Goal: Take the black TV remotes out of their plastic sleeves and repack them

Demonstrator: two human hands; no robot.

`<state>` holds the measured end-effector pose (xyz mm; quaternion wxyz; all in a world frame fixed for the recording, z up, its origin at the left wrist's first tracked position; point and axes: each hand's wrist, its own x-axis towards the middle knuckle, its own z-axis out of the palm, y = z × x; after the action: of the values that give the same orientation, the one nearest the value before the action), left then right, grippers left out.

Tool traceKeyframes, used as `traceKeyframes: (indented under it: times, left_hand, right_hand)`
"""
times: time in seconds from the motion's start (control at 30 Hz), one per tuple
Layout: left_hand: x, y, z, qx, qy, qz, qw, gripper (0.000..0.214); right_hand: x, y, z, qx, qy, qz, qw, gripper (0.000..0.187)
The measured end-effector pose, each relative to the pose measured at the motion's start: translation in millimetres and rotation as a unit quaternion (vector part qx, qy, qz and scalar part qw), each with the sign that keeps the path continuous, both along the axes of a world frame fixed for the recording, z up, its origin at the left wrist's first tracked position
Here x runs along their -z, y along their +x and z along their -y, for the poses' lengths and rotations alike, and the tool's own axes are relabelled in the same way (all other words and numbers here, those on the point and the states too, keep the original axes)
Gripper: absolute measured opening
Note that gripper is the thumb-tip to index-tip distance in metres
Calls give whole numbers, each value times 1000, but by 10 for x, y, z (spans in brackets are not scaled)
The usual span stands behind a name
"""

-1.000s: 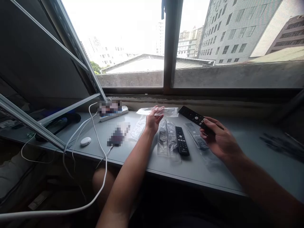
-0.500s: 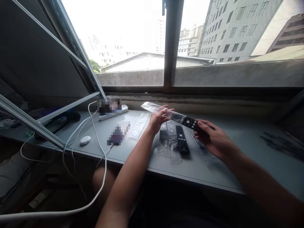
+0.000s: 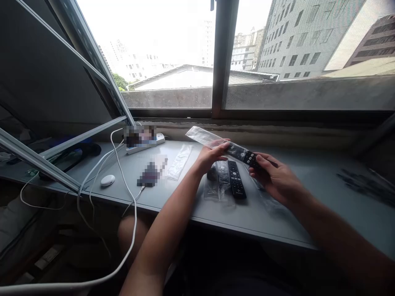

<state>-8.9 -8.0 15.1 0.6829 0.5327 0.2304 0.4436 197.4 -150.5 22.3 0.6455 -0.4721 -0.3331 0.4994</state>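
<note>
My right hand (image 3: 273,174) is closed around the lower end of a black remote control (image 3: 250,159). The upper part of that remote lies inside a clear plastic sleeve (image 3: 199,135), which slants up to the left above the desk. My left hand (image 3: 212,156) pinches the sleeve near its middle, by the remote's covered end. Below the hands, a bare black remote control (image 3: 236,181) lies on the desk. Just left of it are bagged remotes (image 3: 220,183), partly hidden by my left hand. More clear plastic (image 3: 271,201) lies under my right wrist.
An unused-looking flat clear sleeve (image 3: 180,162) lies left on the grey desk (image 3: 216,213). Further left are a white round case (image 3: 108,180), a blurred-out object on a cable, a power strip (image 3: 160,139) and white cables (image 3: 135,222). Dark items (image 3: 367,185) lie at far right.
My left hand has moved slightly right along the sleeve, toward my right hand. More of the remote's buttons are now covered by the sleeve. The view has shifted a little.
</note>
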Motion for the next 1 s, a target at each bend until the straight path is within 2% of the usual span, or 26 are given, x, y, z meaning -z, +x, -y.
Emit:
traceKeyframes:
  times: [0.3,0.5,0.6,0.83,1.0]
  left_hand:
    - [-56,11,94,35,-6,1,999,46]
    - [-40,12,-38,-81,-47,72,993,37]
    - [-34,-5,-72,-99,-45,65,992,33]
    - [-3,38,-40,-57,-43,87,994,46]
    - [-10,46,-5,-15,-52,82,995,46]
  right_hand:
    - [-10,-65,16,4,15,-8,1000,42]
    - [33,-24,-1,-4,18,13,1000,36]
    - [64,16,-20,8,14,12,1000,33]
    - [88,13,-41,26,10,-13,1000,26]
    - [59,-28,-15,4,0,-17,1000,27]
